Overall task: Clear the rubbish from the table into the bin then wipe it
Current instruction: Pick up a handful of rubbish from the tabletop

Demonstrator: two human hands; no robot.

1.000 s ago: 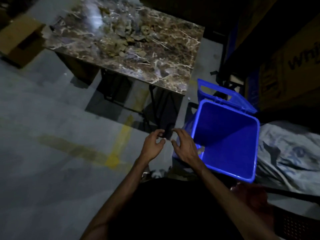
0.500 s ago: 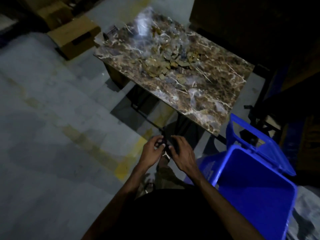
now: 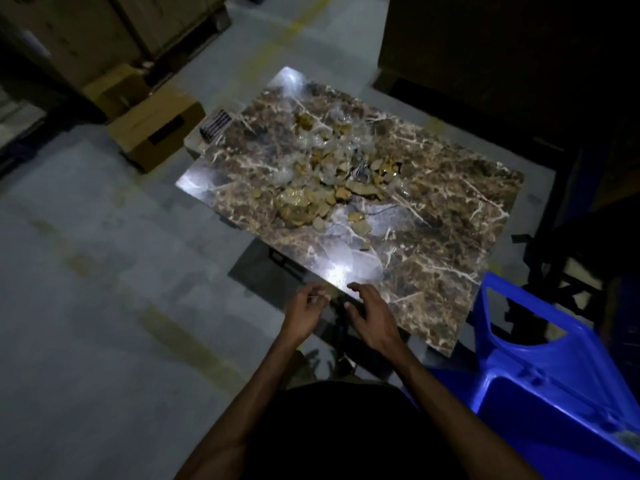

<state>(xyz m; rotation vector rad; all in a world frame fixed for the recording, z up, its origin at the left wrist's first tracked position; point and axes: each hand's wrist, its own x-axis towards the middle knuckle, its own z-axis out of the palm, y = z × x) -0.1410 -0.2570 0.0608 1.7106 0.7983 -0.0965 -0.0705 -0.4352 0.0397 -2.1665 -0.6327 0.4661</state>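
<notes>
Both hands, the left hand (image 3: 304, 311) and right hand (image 3: 372, 315), hover with loose, spread fingers holding nothing at the worktop (image 3: 433, 271) edge; best scoop the middle rubbish (image 3: 322, 188) toward the blue bin (image 3: 554, 393) at the right.

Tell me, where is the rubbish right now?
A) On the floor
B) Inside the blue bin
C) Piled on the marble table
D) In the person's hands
C: the scraps of rubbish lie heaped mid-top on the marble table, apart from the blue bin.
</notes>
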